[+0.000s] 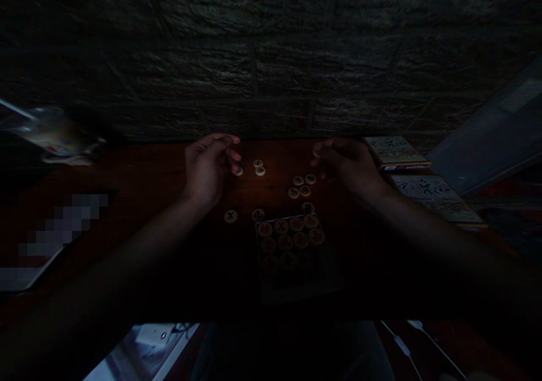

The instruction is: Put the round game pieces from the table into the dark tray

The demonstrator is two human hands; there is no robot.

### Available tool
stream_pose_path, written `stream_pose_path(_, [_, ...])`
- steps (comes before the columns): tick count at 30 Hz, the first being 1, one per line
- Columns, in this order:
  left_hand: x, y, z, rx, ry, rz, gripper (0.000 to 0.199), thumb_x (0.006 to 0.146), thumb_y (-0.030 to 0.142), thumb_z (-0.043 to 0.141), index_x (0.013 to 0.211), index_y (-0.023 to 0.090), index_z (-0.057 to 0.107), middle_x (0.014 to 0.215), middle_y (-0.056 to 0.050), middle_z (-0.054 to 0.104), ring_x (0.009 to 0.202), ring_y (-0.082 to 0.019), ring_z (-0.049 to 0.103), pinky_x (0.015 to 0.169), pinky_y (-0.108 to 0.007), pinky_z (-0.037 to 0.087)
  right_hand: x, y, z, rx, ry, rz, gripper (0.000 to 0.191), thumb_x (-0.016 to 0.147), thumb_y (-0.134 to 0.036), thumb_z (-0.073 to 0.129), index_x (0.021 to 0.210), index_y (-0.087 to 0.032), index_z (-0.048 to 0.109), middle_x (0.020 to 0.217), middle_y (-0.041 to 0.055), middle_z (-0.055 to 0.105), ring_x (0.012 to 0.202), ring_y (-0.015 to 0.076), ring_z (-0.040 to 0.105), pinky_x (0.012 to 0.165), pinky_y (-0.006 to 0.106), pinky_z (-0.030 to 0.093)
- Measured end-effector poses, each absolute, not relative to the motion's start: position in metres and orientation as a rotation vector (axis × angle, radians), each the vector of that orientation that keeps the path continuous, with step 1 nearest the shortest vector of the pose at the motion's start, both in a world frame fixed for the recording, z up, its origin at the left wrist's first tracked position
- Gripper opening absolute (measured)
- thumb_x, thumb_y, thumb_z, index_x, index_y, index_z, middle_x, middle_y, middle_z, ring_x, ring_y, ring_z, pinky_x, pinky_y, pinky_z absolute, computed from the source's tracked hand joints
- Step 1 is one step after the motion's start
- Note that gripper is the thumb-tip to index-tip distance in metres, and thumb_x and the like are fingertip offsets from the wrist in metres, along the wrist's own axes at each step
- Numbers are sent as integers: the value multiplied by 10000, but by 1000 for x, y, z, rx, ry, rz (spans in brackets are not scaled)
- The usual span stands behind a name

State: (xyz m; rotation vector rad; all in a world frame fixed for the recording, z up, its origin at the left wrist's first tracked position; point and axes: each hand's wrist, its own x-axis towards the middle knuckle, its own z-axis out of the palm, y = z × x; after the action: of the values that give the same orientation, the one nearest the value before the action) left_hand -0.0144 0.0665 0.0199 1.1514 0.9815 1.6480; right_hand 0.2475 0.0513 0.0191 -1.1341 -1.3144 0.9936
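My left hand [208,169] hovers over the table's far side, fingers loosely curled and apart. Just beside its lower fingertips is a round Chinese chess piece [239,171], partly hidden by them. Two more pieces [259,167] lie touching to its right. My right hand [349,163] is closed in a pinch, with a small round shape like a chess piece at its fingertips; the dark blurs it. Several black-marked pieces [305,191] lie below that hand. Nearer me, an open box [302,288] holds rows of red-marked pieces [282,226].
Two flat printed boxes [398,150] lie at the right edge, beside my right forearm. A plastic cup with a straw [63,138] stands at the far left. The stone wall [271,59] rises behind the wooden table [144,172]. White cables [402,344] hang below right.
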Motion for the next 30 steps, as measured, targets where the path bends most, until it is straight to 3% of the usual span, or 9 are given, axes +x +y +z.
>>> stream_pose_path(12, [-15,67,19,1184,954,1638,139,820,184,648,743,167,762,571,-14,659,404,-107,537,377,-203,433,247,51,17,-1116,-1321,1015,83,896,-253,743,903,-170,733,817,25,783,458,83,603,422,215,449])
stream_pose_path(19, [-14,65,20,1196,1006,1617,140,825,183,632,745,173,746,575,-7,648,409,-105,531,388,-208,435,250,51,15,-1111,-1377,1015,187,874,-336,765,967,-179,721,938,62,820,486,83,616,449,223,465])
stream_pose_path(23, [-14,66,19,1204,1012,1613,133,833,190,632,743,178,729,584,-13,653,414,-108,538,392,-210,426,250,52,13,-1111,-1374,1017,241,861,-384,799,961,-181,718,929,64,821,492,90,617,458,234,476])
stream_pose_path(30, [-13,65,21,1190,1017,1609,120,803,193,632,743,169,733,568,-4,649,408,-108,529,390,-213,431,249,51,16,-1121,-1383,991,159,892,-337,758,893,-180,737,909,42,800,470,82,608,443,227,463])
